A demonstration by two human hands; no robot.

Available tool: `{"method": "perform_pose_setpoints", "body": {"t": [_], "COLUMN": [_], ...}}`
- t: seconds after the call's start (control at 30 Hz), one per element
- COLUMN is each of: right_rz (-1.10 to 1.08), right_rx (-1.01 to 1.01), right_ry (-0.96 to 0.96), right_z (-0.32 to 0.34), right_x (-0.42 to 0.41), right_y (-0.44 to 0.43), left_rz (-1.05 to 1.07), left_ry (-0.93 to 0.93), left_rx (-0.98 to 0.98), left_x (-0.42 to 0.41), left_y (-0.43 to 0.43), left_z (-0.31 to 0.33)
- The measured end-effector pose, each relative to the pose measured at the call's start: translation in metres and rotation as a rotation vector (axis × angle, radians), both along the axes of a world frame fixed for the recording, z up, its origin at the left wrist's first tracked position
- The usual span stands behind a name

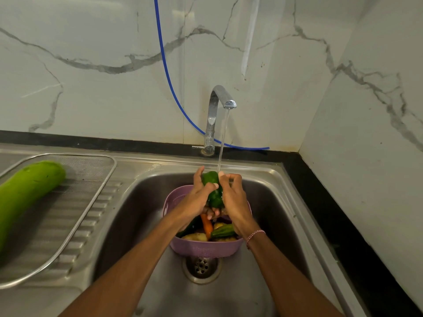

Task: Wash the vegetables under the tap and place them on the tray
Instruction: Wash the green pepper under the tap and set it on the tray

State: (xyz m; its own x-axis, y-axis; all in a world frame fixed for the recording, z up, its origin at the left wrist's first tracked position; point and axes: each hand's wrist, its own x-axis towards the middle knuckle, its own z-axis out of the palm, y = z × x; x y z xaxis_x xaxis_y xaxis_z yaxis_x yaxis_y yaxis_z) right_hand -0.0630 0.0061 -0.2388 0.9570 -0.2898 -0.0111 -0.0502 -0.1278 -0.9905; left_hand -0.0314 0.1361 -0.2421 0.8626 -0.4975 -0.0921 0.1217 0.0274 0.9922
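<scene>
Far left of the tap, a long pale-green gourd (pixel 25 193) lies on a wire-mesh tray (pixel 91 165) that rests on the ribbed steel drainboard. A blue hose (pixel 169 72) curves down the marble wall left of the tap and ends just right of its base. The tap (pixel 215 115) is running. A thin stream of water (pixel 223 138) falls from its spout onto a dark green bell pepper (pixel 214 191), held straight below the tap, over the sink (pixel 274 213).

Both hands hold the pepper. The left grip (pixel 201 195), just left of the stream, is closed round it, thumb across the front. The right grip (pixel 233 197) curls round the other side, its fingertips at the top where the water lands.

Below the tap, under both hands, a purple perforated basket (pixel 206 249) stands in the sink just behind the drain (pixel 201 266). It holds more vegetables — a carrot (pixel 206 225), a ridged green one (pixel 222 231) and yellowish pieces. A red-and-white thread (pixel 255 235) circles the right wrist. Right of the tap, the black table (pixel 343 225) runs along the sink to the marble side wall.
</scene>
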Motion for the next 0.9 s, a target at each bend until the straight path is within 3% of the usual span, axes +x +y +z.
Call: {"method": "perform_pose_setpoints", "body": {"t": [0.17,0.37,0.53,0.63,0.77,0.9], "right_rz": [0.059,0.283,0.376,0.245,0.122,-0.006], "right_rx": [0.001,-0.004,-0.206,-0.278,-0.124,0.021], "right_ry": [0.111,0.143,0.102,0.105,0.238,0.392], "right_z": [0.002,0.005,-0.005,-0.006,-0.004,-0.003], "right_x": [0.001,-0.004,-0.004,-0.004,-0.002,0.001], "right_y": [-0.003,-0.003,-0.003,-0.003,-0.004,-0.007], "left_rz": [0.028,0.136,0.144,0.086,0.025,0.058], "left_ry": [0.082,0.234,0.423,0.389,0.229,0.030], "left_rx": [-0.049,-0.065,-0.074,0.075,0.338,0.248], "left_x": [-0.003,-0.002,-0.008,-0.008,-0.015,-0.015], "left_y": [-0.004,0.000,0.003,0.004,0.003,-0.008], "left_z": [0.000,0.001,0.002,0.001,0.005,0.003]}}
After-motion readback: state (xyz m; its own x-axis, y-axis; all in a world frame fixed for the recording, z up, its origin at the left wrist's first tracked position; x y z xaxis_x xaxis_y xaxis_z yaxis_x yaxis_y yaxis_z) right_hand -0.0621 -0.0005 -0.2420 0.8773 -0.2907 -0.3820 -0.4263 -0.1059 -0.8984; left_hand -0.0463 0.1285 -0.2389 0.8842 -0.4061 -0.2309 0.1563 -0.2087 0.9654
